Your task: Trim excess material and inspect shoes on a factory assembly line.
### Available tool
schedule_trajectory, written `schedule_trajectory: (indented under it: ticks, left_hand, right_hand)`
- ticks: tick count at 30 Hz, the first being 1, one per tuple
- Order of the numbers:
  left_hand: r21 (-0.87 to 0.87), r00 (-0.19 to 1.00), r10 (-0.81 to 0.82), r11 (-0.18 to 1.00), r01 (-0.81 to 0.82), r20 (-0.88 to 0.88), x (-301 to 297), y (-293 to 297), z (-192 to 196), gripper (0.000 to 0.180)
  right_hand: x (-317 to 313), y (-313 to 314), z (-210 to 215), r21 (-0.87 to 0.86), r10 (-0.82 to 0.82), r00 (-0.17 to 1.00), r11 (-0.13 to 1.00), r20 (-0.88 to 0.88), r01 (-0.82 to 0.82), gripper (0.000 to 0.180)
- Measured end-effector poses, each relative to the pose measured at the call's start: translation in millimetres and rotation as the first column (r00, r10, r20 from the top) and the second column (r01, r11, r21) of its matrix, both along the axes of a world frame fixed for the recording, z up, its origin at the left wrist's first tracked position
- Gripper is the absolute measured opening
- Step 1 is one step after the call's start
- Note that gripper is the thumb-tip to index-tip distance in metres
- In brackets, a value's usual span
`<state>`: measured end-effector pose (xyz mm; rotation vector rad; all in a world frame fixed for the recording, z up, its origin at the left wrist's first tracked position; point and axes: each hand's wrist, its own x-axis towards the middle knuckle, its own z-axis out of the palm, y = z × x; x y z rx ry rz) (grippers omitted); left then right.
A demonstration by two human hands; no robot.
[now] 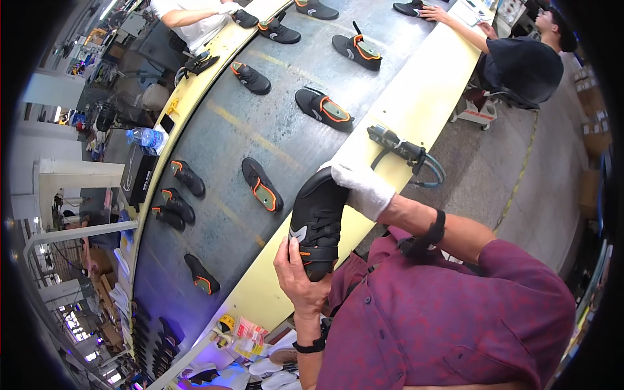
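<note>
One black sneaker [316, 207] is in hand, held up over the yellow ledge [261, 292] beside the grey conveyor belt [227, 146]. Bare left fingers [284, 260] grasp it around the heel end. Farther right, the gloved right hand [365, 188] lies on the toe end; whether its fingers grip or only press, I cannot tell under the white glove. With laces in place and the strap [318, 253] closed, the upper looks made up, and its handling seems under way. Which loose shoes have had the same handling does not show.

Counted left to right: several dark shoes [170, 330] crowd the belt's lower end, well left of the left fingers, too dim to number. Ten loose sneakers [253, 79] spread from left of the fingers to far beyond them. One further sneaker [244, 18], far beyond the fingers, is under a co-worker's gloved hand [227, 8]. One black hand tool [393, 144] lies on the ledge just beyond the right fingers. One last shoe [408, 8], farthest away, meets another co-worker's bare hand [432, 13].
</note>
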<state>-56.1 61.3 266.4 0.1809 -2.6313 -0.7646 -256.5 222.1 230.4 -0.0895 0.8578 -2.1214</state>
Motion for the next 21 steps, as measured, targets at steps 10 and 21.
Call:
schedule_trajectory:
  ticks: [10, 21]
  left_hand:
    - [0.197, 0.972, -0.168, 0.971, 0.134, 0.164, 49, 7, 0, 0.118]
    - [0.530, 0.979, 0.186, 0.824, -0.199, 0.079, 47, -1, -53, 0.074]
  right_hand:
    - [-16, -35, -37, 0.228, -0.242, 0.873, 0.961, 0.424, 0.155, 0.032]
    - [-40, -26, -127, 0.737, 0.143, 0.981, 0.676, -0.134, 0.002, 0.031]
